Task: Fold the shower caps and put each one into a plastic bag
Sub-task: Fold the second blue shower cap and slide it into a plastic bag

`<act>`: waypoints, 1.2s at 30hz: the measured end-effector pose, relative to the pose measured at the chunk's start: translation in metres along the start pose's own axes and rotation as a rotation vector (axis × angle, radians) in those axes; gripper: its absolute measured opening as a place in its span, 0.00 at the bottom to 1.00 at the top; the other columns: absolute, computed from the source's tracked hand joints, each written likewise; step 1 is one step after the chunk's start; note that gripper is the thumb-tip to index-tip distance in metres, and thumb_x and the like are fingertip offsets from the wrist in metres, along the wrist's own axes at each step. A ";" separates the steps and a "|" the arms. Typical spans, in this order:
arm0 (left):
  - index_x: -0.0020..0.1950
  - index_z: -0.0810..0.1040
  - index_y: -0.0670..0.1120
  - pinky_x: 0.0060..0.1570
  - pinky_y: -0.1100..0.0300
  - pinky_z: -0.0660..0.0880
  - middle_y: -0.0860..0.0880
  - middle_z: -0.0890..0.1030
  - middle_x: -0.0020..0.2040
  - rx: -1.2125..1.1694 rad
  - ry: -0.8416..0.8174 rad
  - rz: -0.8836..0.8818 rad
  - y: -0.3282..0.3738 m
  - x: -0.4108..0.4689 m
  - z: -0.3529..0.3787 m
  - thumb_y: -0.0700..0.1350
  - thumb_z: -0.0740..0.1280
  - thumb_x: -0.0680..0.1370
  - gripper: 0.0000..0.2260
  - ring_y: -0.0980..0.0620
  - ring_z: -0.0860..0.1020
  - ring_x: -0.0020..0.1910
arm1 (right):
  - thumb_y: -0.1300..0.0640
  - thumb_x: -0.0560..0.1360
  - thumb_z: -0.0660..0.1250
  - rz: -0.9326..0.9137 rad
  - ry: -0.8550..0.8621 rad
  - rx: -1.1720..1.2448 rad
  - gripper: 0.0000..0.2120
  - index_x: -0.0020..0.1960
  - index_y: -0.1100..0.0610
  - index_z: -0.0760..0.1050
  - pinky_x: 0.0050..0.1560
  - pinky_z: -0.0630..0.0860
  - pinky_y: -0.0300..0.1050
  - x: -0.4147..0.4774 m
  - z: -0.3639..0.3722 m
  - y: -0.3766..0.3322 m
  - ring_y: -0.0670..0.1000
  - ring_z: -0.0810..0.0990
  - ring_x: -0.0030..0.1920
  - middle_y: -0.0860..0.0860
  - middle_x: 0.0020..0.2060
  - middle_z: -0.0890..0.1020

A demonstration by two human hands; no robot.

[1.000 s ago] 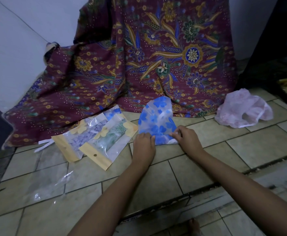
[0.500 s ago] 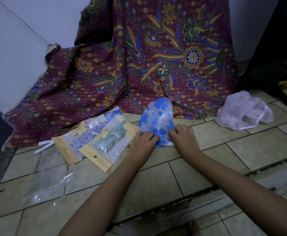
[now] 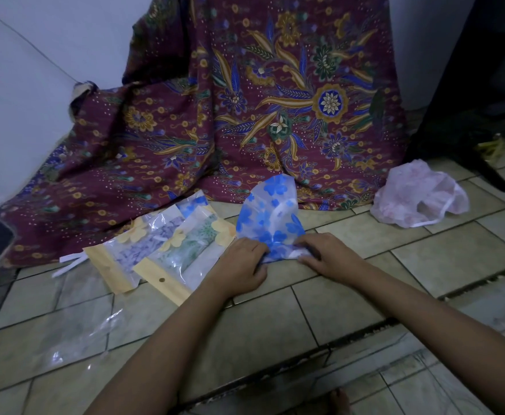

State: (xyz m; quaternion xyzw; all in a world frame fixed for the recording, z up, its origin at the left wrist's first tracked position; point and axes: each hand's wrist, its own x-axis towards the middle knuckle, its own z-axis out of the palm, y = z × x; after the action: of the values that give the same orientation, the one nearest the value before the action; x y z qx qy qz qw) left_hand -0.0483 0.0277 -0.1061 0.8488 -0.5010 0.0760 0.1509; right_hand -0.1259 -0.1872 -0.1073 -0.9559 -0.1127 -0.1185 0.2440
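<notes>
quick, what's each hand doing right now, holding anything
Left hand: fingers curled, grips the near edge of the blue-flowered shower cap.
Right hand: fingers curled, pinches the same cap's near edge.

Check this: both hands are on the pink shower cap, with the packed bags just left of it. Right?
Wrong cap. In the head view the left hand and right hand both grip the blue-flowered shower cap. The pink shower cap lies untouched off to the right. The packed bags are indeed just left of the cap being handled.
</notes>
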 end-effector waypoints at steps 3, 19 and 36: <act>0.48 0.78 0.41 0.40 0.64 0.63 0.44 0.80 0.40 -0.092 0.048 -0.042 -0.001 0.000 -0.003 0.45 0.60 0.73 0.11 0.45 0.77 0.39 | 0.46 0.74 0.60 0.110 0.090 0.169 0.17 0.48 0.60 0.76 0.39 0.66 0.33 0.002 0.001 -0.004 0.51 0.80 0.41 0.52 0.42 0.83; 0.37 0.72 0.38 0.35 0.58 0.60 0.39 0.76 0.36 -0.376 0.235 -0.495 0.010 0.011 0.004 0.41 0.59 0.79 0.12 0.44 0.72 0.36 | 0.64 0.76 0.62 0.431 0.227 0.150 0.08 0.46 0.66 0.78 0.42 0.66 0.44 0.030 0.018 -0.013 0.59 0.79 0.46 0.61 0.44 0.82; 0.48 0.66 0.46 0.41 0.54 0.63 0.46 0.77 0.38 0.487 0.163 -0.326 0.022 0.022 0.016 0.40 0.53 0.68 0.10 0.47 0.75 0.35 | 0.65 0.69 0.61 0.375 0.123 -0.605 0.11 0.51 0.60 0.66 0.26 0.67 0.43 0.033 0.026 -0.037 0.57 0.77 0.26 0.58 0.36 0.77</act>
State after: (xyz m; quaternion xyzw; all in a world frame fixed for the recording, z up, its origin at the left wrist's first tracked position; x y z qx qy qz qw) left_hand -0.0576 -0.0054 -0.1107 0.9203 -0.3115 0.2367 -0.0070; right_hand -0.1002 -0.1371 -0.1041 -0.9799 0.1199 -0.1570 -0.0263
